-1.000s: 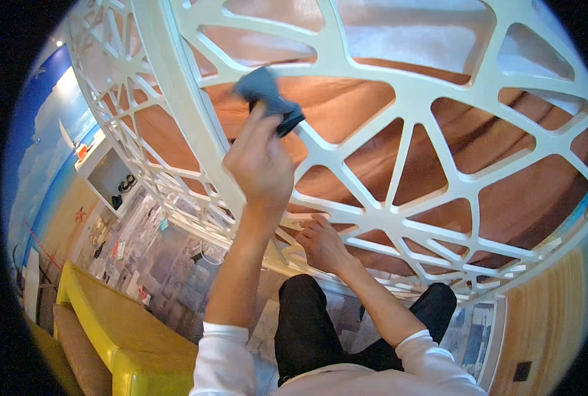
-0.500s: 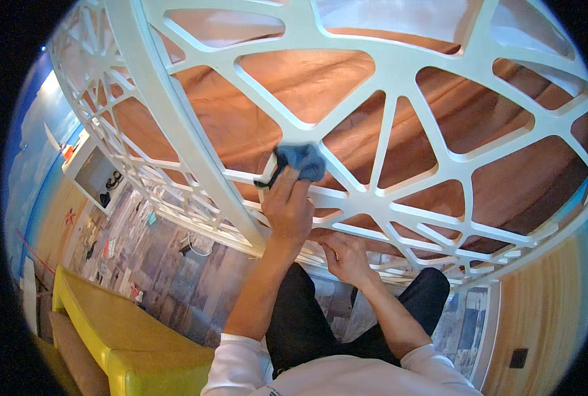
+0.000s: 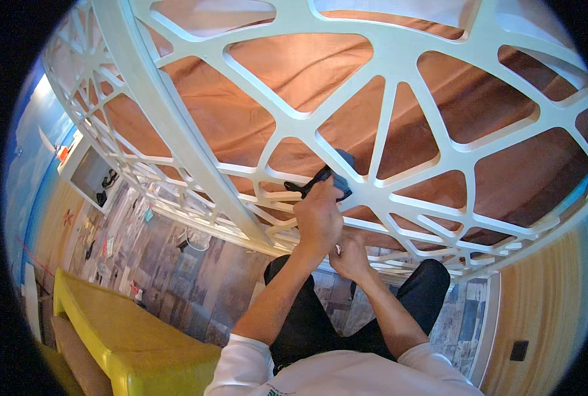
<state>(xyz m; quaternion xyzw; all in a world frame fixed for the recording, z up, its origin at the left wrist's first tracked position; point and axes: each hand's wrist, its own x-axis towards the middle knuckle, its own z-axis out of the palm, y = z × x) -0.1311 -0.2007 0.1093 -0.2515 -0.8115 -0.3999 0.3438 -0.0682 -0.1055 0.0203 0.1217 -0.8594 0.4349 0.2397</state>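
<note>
A dark blue cloth (image 3: pixel 341 160) is gripped in the closed fingers of my left hand (image 3: pixel 319 214). The cloth lies against a strut of the white lattice panel (image 3: pixel 371 196), just left of a joint where several bars meet. Part of the cloth is hidden behind my fingers. Lower down and slightly to the right, my right hand (image 3: pixel 351 259) is curled near the panel's lower edge. A tiny pale spot shows at its fingertips, too small to name. Brown creased material (image 3: pixel 406 148) shows through the panel's openings.
A yellow-green seat (image 3: pixel 129 323) stands at lower left. Small items and a white cable (image 3: pixel 198 244) lie on the wood-patterned floor (image 3: pixel 188 280). Further left is a white cubby (image 3: pixel 89 175) with dark shoes inside. At right, a wall (image 3: pixel 538 310) carries a dark square plate.
My left hand has moved right and slightly down with the cloth, from one strut toward the joint. My right hand stays low, close to its earlier place. The view has shifted slightly.
</note>
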